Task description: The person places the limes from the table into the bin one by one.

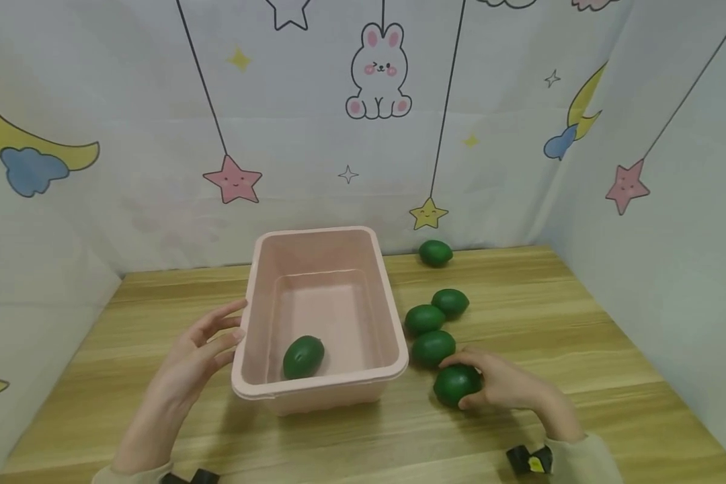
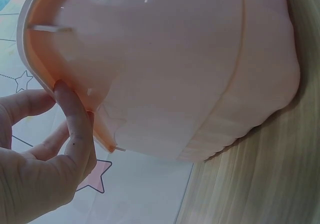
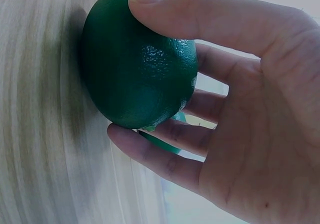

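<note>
A pink plastic bin (image 1: 320, 390) stands left of the middle of the wooden table, with one green lime (image 1: 303, 357) lying inside near its front wall. My left hand (image 1: 196, 349) holds the bin's left rim, with the thumb and fingers at the edge as the left wrist view shows. To the right of the bin, my right hand (image 1: 508, 383) grips another lime (image 3: 135, 59). Its thumb lies across one side, and the fingers curl round the other. That lime is close over the tabletop.
Beyond the gripped lime, a row of limes runs along the bin's right side: a near one (image 1: 433, 349), a second (image 1: 425, 319) and a third (image 1: 450, 303). A separate lime (image 1: 435, 253) lies at the table's back edge. White printed curtains (image 1: 314, 148) border the table (image 1: 556, 323).
</note>
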A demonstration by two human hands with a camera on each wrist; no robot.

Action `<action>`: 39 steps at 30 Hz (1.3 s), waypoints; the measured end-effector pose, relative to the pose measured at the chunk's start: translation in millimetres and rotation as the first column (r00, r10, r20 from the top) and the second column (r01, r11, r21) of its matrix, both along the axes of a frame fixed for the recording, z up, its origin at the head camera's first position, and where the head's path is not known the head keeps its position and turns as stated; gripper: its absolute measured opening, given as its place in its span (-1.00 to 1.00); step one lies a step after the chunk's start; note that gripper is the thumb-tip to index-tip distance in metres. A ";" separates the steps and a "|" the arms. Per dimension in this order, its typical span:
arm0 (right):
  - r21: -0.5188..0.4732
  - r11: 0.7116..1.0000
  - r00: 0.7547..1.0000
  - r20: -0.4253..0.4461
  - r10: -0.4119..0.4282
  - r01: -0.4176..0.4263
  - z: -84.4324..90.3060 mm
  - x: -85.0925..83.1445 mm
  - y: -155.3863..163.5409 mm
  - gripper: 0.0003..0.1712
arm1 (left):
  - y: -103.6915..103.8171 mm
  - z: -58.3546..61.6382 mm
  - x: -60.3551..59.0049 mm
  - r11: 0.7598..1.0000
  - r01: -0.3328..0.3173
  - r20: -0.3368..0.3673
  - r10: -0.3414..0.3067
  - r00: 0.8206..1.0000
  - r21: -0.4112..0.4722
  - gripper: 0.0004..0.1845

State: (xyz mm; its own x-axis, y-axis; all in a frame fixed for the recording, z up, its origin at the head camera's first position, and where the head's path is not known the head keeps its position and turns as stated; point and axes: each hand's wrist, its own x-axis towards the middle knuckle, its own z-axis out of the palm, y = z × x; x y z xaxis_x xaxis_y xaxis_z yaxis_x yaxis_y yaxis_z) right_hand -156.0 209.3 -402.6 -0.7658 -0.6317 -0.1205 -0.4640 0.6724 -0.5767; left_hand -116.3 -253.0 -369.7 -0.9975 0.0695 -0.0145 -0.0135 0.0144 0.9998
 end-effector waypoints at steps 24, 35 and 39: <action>-0.019 0.998 0.997 -0.059 0.056 -0.057 22.0 3.7 0.7 -0.35 | 2.9 1.3 0.9 1.000 -0.007 0.008 0.007 1.000 -0.001 -0.45; 0.000 0.995 0.992 -0.082 0.100 -0.100 31.6 1.0 -5.5 -0.36 | 2.0 2.5 1.0 1.000 -0.003 0.012 0.003 1.000 0.006 -0.47; -0.006 0.996 0.993 -0.081 0.089 -0.090 34.1 0.1 -5.2 -0.36 | 1.6 2.6 0.4 1.000 0.000 0.015 -0.001 1.000 0.013 -0.47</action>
